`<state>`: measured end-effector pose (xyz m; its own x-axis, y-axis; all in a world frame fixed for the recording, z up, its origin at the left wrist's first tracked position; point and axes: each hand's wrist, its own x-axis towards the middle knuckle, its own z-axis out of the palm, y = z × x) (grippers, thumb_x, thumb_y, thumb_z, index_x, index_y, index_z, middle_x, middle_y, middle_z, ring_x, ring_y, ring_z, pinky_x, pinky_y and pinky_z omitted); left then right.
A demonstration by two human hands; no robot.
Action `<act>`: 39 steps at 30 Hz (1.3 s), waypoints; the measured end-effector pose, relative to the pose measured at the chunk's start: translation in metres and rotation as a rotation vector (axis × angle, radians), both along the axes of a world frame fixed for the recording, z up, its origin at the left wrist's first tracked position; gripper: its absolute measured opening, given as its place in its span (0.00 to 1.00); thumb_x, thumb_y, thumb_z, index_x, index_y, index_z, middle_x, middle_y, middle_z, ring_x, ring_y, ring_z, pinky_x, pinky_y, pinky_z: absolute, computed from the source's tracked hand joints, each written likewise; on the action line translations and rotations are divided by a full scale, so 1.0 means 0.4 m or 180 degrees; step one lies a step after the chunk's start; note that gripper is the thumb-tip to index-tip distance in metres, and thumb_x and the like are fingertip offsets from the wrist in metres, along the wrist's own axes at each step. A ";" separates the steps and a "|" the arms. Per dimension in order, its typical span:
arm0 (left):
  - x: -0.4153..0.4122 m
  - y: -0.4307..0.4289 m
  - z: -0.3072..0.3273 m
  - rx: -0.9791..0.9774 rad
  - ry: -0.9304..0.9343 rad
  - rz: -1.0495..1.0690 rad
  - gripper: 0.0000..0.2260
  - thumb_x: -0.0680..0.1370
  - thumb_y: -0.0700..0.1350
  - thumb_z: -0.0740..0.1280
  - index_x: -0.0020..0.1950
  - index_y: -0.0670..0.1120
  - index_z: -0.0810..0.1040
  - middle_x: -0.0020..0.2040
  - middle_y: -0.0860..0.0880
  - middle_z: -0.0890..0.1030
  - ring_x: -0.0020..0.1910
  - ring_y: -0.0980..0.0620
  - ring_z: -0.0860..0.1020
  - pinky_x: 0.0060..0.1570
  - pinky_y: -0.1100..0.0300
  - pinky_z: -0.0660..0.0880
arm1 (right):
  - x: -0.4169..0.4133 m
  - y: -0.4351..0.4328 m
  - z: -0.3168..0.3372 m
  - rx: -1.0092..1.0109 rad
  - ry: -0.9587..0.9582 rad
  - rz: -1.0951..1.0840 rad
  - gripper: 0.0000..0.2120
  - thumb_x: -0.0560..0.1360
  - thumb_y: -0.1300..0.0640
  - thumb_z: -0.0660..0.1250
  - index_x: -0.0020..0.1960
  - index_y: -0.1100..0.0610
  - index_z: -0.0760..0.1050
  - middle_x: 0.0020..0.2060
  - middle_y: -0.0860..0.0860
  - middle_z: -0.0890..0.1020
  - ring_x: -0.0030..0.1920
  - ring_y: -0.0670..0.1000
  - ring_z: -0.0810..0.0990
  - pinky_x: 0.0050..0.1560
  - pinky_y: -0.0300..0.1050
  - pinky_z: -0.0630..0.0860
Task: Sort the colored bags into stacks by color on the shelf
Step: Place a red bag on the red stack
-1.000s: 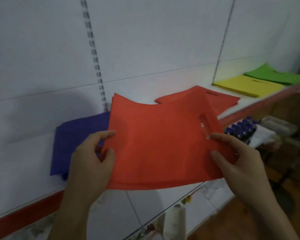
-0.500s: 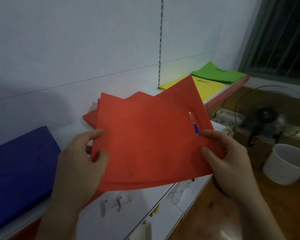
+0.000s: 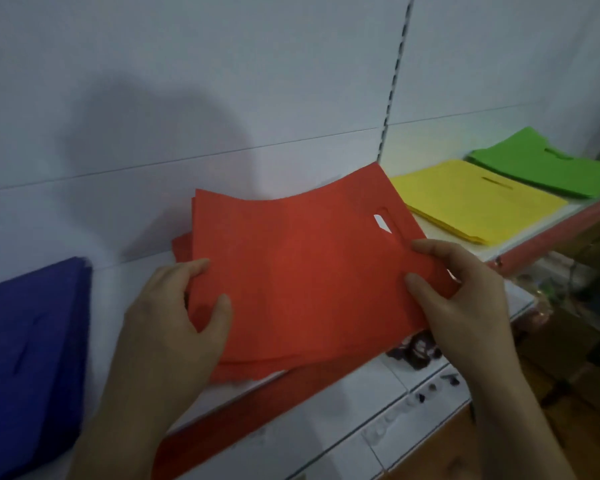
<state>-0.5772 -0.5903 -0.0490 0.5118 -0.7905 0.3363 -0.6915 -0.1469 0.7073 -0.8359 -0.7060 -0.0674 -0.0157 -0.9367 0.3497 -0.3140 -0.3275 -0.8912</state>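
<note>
I hold a flat red bag (image 3: 305, 268) with a cut-out handle slot over the shelf (image 3: 125, 282). My left hand (image 3: 173, 323) pinches its left edge, thumb on top. My right hand (image 3: 461, 299) pinches its right edge just below the slot. Under it lies a red stack (image 3: 182, 245), whose edges show at the left and front. A blue stack (image 3: 31, 351) lies at the far left. To the right sit a yellow stack (image 3: 478, 202) and, beyond it, a green stack (image 3: 548, 168).
The shelf has a white back panel (image 3: 222, 81), a slotted upright (image 3: 393, 84) and a red front lip (image 3: 267, 396). Lower white shelves (image 3: 378, 420) with small dark items lie below. Boxes and clutter (image 3: 575, 327) stand on the floor at the right.
The red bag has come down from in front of me to just above the red stack. Both hands keep their hold on its edges. The view has swung back to the left.
</note>
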 end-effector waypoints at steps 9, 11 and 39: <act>-0.027 -0.058 -0.051 0.0844 -0.0400 0.0569 0.30 0.74 0.59 0.68 0.74 0.51 0.68 0.70 0.52 0.73 0.68 0.48 0.70 0.67 0.47 0.70 | 0.015 -0.222 -0.009 -0.0207 0.0877 0.0486 0.17 0.74 0.57 0.73 0.61 0.46 0.79 0.50 0.42 0.83 0.44 0.44 0.81 0.48 0.44 0.77; -0.037 -0.072 -0.063 0.1097 -0.0450 0.0672 0.34 0.73 0.62 0.69 0.76 0.52 0.65 0.73 0.51 0.70 0.71 0.47 0.68 0.68 0.42 0.69 | 0.013 -0.254 -0.014 -0.0264 0.1126 0.0616 0.17 0.75 0.56 0.72 0.63 0.49 0.79 0.53 0.46 0.83 0.50 0.47 0.80 0.52 0.43 0.74; 0.045 0.628 -0.023 0.0899 -0.1024 0.2535 0.26 0.78 0.59 0.64 0.75 0.54 0.66 0.77 0.55 0.64 0.78 0.55 0.57 0.76 0.43 0.55 | 0.516 0.251 0.045 -0.1155 0.1493 0.3524 0.22 0.77 0.45 0.67 0.71 0.44 0.72 0.64 0.37 0.73 0.63 0.36 0.68 0.59 0.22 0.56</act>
<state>-0.5591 -0.3390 -0.0581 0.8576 -0.3172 0.4048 -0.4689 -0.8055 0.3623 -0.6295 -0.6055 -0.0496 0.9118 -0.2169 0.3487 0.0237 -0.8200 -0.5719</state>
